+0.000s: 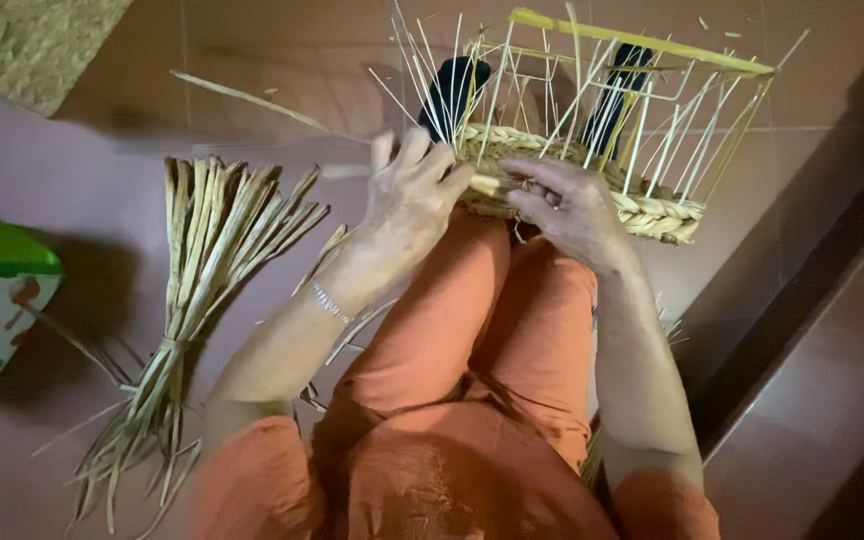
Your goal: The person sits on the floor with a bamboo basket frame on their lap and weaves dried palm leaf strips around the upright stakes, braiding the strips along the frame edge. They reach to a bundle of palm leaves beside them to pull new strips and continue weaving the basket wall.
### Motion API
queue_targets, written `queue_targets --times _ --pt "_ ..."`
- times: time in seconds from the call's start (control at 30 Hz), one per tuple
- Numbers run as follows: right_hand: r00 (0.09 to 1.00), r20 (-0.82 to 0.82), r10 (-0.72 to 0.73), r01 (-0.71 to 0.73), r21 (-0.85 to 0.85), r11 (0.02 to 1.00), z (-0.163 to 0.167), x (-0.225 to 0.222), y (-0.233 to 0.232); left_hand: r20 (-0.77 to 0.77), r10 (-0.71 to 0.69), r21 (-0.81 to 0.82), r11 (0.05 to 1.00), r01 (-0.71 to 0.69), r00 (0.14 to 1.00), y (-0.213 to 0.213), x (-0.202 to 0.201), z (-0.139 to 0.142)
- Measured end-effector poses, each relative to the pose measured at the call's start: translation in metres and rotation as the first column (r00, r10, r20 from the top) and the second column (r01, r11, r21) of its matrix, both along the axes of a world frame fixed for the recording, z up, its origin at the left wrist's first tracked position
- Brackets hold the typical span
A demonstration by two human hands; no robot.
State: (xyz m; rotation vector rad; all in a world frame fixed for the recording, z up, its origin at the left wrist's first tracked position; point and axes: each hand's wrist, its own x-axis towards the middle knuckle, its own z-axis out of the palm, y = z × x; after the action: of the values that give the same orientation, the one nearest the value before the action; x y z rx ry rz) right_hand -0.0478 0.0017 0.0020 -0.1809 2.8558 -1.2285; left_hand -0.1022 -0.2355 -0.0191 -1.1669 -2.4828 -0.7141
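Head view: both hands (492, 200) on basket (652, 215)

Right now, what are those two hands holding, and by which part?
Both the left hand and right hand grip the half-woven basket at the near edge of its braided band.

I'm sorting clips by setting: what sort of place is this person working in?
Probably a home or small craft workspace, with the person seated on a tiled floor. A half-woven basket on a wire frame rests at the knees, both hands on its braided rim, and a tied bundle of dried reeds lies alongside.
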Motion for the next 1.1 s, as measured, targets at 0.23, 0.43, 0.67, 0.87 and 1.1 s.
queue_targets --times 0.23,0.43,0.67,0.87,1.1 --pt "0.959 -0.128 -0.253 0.245 -0.075 0.967 -0.013 -0.011 -0.022 -0.322 0.177 0.248 0.964 -0.098 0.93 0.023 -0.011 0.001" --pt "0.919 -0.157 -0.362 0.328 -0.204 0.922 -0.034 -0.008 -0.023 0.574 -0.031 0.301 0.937 -0.176 0.818 0.033 -0.025 -0.051" --pt "0.848 -0.502 -0.172 0.289 0.166 0.943 -0.044 -0.019 -0.038 0.576 -0.516 0.626 0.777 0.064 0.634 0.034 -0.063 -0.093" --pt "0.943 -0.332 -0.017 0.133 0.33 0.935 -0.024 -0.015 -0.036 0.746 -0.661 0.62 0.647 -0.445 0.078 0.034 -0.055 -0.085" --pt "0.955 -0.294 0.031 0.009 0.133 0.991 -0.023 -0.016 -0.029 0.729 -0.669 0.589 0.504 -0.631 0.146 0.046 -0.044 -0.105"
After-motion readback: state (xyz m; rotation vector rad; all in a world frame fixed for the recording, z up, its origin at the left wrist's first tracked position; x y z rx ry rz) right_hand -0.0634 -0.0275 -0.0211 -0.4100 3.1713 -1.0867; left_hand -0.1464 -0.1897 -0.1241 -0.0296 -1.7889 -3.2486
